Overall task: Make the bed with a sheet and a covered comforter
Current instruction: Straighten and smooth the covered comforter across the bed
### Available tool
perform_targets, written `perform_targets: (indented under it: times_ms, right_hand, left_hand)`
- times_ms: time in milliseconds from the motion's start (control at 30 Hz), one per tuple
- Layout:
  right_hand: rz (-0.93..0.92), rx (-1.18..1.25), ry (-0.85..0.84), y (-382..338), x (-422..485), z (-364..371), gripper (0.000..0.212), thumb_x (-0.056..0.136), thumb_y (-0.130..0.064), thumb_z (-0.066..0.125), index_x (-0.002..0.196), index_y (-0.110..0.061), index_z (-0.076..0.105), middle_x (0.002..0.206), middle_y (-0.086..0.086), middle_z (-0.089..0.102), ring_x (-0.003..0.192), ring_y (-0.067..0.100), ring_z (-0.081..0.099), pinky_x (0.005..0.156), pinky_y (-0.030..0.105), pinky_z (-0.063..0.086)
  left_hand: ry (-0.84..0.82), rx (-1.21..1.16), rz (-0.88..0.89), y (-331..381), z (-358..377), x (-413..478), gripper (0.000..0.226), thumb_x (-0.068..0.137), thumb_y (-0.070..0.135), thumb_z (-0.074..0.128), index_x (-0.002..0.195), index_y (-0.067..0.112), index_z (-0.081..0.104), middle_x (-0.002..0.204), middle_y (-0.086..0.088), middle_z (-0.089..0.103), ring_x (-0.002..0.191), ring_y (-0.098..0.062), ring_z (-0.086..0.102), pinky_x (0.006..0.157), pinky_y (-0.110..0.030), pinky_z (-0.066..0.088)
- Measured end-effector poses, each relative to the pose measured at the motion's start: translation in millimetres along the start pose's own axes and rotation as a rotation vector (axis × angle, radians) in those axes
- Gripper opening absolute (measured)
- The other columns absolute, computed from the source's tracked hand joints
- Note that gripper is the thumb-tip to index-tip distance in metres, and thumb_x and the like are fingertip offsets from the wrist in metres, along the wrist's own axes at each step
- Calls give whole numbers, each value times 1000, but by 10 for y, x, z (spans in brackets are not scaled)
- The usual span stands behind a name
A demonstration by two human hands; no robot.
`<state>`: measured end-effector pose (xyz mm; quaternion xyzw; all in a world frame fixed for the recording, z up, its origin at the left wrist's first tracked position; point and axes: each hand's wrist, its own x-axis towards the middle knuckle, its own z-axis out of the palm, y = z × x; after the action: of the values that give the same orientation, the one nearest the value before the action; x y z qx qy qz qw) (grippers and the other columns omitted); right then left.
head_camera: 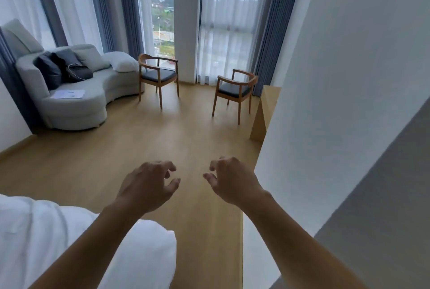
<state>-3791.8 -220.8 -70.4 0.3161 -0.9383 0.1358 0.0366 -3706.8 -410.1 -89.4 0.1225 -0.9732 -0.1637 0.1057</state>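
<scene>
**Bedding [46, 237] waits at lower left as two bare hands hover with nothing in them**

A person stands at the corner of a bed, both arms stretched forward over the wooden floor [139, 144]. The white bedding, plump and rumpled, fills the lower left of the frame. Whether it is the sheet or the covered comforter cannot be told from here.

The left hand [149, 184] and the right hand [232, 179] hang side by side at lower centre, apart from each other, palms down. On each hand the fingers are half bent and spread, with the thumb standing off from them. Neither hand grips anything. The left forearm crosses in front of the bedding; whether it touches it is unclear.

The work looks to be between holds, with no cloth in hand and little of the bed in view. The next move would likely call for turning down and left to the bedding, finding an edge or corner with both hands, and drawing it out flat.

Beyond the hands, a pale sofa [76, 102] sits at upper left and two wooden chairs [159, 76] stand before the curtained window [162, 20]. A white wall [337, 79] rises along the right of the frame.
</scene>
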Motion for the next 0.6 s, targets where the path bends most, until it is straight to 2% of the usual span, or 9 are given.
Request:
perform_targets:
  times_ms: [167,333,433,600]
  right_hand:
    - [-12,-16,-31,-97,1175,147,35,96,-46,57,111,-16,70,107,3,67,91,26,68,80,41,57]
    - [-98,-62,-91,-194,2505,448,35,97,-45,55,114,-16,68,113,6,65,97,30,66,81,41,56]
    - [-207,-67,-118,-306,3389,711,34,97,-44,56,112,-16,69,111,5,65,97,30,66,81,42,56]
    - [-443,-66,-159,-780,4937,1218,32,97,-44,57,111,-18,69,110,3,66,97,29,65,77,36,52]
  left_hand:
    - [-8,10,-31,-586,-57,1023,32,87,52,64,114,35,67,95,18,67,85,-9,67,74,-29,54]
    - [-8,26,-105,-1276,25,2053,35,89,53,62,118,34,66,98,16,68,90,-10,67,74,-28,51]
    - [-1,35,-178,-1757,61,2673,36,91,53,59,120,33,65,101,15,69,91,-10,67,75,-28,53]
    - [42,82,-371,-2645,-13,3543,40,93,53,56,125,32,63,106,12,69,97,-13,66,84,-32,55]
